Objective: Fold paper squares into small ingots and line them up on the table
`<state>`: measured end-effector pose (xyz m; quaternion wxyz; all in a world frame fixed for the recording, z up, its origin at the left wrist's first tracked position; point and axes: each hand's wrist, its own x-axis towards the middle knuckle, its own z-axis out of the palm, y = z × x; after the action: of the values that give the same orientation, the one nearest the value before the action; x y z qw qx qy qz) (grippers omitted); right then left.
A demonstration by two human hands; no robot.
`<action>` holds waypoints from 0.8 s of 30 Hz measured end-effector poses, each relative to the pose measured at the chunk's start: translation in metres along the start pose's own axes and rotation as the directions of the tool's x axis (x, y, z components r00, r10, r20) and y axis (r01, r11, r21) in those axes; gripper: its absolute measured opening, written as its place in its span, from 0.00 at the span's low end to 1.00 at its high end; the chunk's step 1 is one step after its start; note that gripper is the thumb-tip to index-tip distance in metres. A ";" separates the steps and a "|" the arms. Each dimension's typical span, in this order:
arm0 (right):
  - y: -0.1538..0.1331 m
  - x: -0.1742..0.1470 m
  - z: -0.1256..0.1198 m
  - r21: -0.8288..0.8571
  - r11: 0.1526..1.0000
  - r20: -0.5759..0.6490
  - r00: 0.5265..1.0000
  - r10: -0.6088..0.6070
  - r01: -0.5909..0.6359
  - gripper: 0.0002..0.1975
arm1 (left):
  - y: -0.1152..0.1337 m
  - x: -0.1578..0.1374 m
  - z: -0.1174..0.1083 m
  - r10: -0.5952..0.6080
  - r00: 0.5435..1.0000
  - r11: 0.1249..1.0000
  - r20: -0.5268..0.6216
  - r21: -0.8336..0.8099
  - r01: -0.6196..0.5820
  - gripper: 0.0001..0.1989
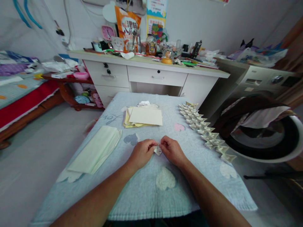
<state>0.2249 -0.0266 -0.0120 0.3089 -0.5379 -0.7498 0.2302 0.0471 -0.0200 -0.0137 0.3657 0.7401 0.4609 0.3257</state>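
Observation:
Between my fingertips is a small piece of folded paper [158, 151], pale with darker marks, just above the cloth-covered table. My left hand [143, 153] pinches its left side with thumb and forefinger. On the opposite side my right hand [172, 150] grips it the same way. The fingers hide its upper part. To the right, several folded paper boats [203, 130] stand in close rows running away from me. Beyond my hands lies a stack of cream and yellow paper sheets [145, 116]. A pile of long pale green paper [97, 149] rests to the left.
A light blue cloth [142, 195] with heart patterns covers the table. Behind it stands a white desk [156, 75] crowded with jars, a pink clock [108, 32] and an orange bag [127, 26]. An open washing machine [262, 132] is at the right, a bed [26, 97] at the left.

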 end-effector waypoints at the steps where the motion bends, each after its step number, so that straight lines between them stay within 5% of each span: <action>1: 0.000 0.000 0.000 -0.033 0.999 0.008 1.000 -0.027 0.027 0.02 | 0.000 0.000 0.000 0.028 1.000 0.997 0.000 0.066 -0.028 0.12; 7: 0.001 -0.002 -0.001 -0.152 0.981 0.056 0.992 -0.112 0.119 0.08 | -0.003 -0.001 -0.002 0.169 0.986 0.922 -0.007 0.353 -0.156 0.08; 15: 0.000 -0.005 -0.015 -0.132 0.972 0.195 0.966 -0.168 0.196 0.17 | -0.003 -0.001 -0.010 0.234 0.957 0.883 0.170 0.376 -0.282 0.10; 24: 0.001 -0.004 -0.023 -0.108 0.972 0.253 0.952 -0.174 0.206 0.10 | -0.006 -0.001 -0.013 0.226 0.952 0.873 0.208 0.390 -0.293 0.06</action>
<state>0.2426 -0.0302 0.0027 0.1992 -0.4505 -0.8439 0.2125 0.0334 -0.0162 -0.0119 0.1870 0.8792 0.3860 0.2073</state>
